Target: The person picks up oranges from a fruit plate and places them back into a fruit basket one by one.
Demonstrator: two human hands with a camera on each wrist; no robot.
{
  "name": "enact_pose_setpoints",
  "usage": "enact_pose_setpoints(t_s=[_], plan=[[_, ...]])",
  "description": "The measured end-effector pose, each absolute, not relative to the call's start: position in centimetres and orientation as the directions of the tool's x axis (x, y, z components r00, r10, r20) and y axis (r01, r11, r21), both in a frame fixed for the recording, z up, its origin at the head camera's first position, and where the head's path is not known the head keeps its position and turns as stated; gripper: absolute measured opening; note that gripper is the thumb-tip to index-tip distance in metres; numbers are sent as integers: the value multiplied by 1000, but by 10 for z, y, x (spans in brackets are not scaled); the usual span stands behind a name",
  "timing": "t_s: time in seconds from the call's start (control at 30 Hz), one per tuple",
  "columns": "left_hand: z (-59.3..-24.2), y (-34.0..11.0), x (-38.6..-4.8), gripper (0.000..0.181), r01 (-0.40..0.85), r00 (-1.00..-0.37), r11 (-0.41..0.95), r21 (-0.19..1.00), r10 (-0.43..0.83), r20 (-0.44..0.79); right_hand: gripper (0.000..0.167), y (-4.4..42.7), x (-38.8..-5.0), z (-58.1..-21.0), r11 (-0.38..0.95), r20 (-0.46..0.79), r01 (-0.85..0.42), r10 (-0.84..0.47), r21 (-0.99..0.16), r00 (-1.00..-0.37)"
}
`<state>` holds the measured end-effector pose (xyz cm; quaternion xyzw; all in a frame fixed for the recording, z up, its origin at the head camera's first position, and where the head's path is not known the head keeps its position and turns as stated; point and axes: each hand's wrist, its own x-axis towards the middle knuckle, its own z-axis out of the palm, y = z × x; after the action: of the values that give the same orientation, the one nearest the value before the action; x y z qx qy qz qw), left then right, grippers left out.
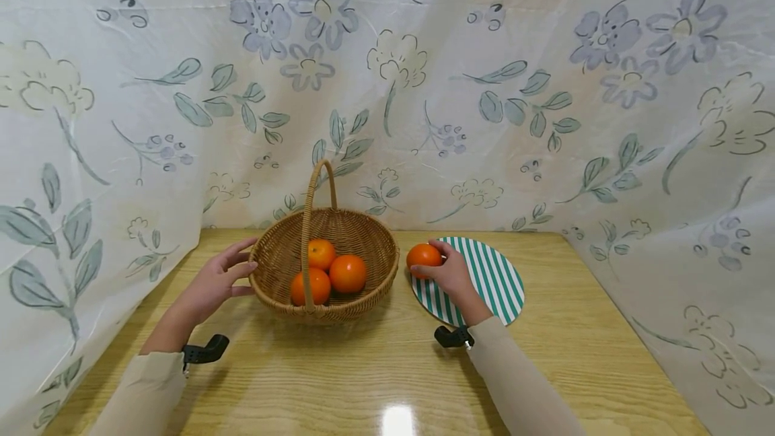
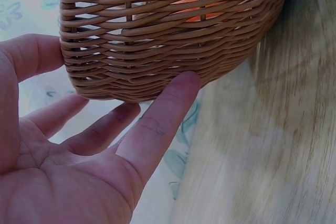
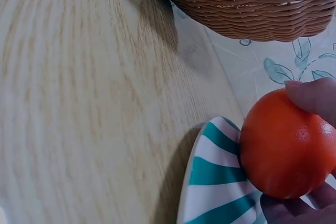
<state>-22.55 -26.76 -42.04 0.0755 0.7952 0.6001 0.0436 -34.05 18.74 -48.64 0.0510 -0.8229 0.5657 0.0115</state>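
Note:
A round wicker basket [image 1: 381, 274] with a tall arched handle holds three oranges, one of them the near-right orange [image 1: 348, 273]. My left hand [image 1: 212, 284] rests its spread fingers against the basket's left side. In the left wrist view, the fingertips touch the woven wall [image 2: 173, 40], with the palm [image 2: 68, 182] facing it. My right hand [image 1: 451, 273] grips another orange [image 1: 423, 258] between thumb and fingers. That orange [image 3: 286, 145] is over the left edge of a round mat with green and white stripes [image 1: 484, 274]; whether it touches the mat is unclear.
The pale wooden table [image 1: 339, 369] carries the basket at left and the striped mat at right. A floral cloth [image 1: 424, 120] hangs behind and along both sides. Between basket and mat lies a narrow strip of bare wood.

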Motion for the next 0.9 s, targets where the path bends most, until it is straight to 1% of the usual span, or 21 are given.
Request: enact_pose_setpoints(t_s=[0.17, 0.37, 0.7, 0.77, 0.9], plan=[[-420, -267, -225, 69, 65, -985, 262, 963, 172, 20, 77, 190, -338, -486, 358, 73, -95, -75, -929, -995], [-421, -266, -226, 67, 67, -986, 264, 962, 163, 24, 75, 192, -329, -475, 308, 84, -113, -104, -945, -991], [-422, -267, -226, 68, 63, -987, 267, 962, 161, 20, 70, 192, -310, -443, 276, 77, -124, -175, -953, -982], [-422, -268, -226, 68, 66, -987, 267, 961, 161, 23, 69, 192, -302, -430, 266, 65, -114, -187, -957, -980], [-421, -268, -224, 69, 66, -987, 269, 961, 161, 23, 70, 192, -294, -416, 272, 57, -104, -177, -957, -983]])
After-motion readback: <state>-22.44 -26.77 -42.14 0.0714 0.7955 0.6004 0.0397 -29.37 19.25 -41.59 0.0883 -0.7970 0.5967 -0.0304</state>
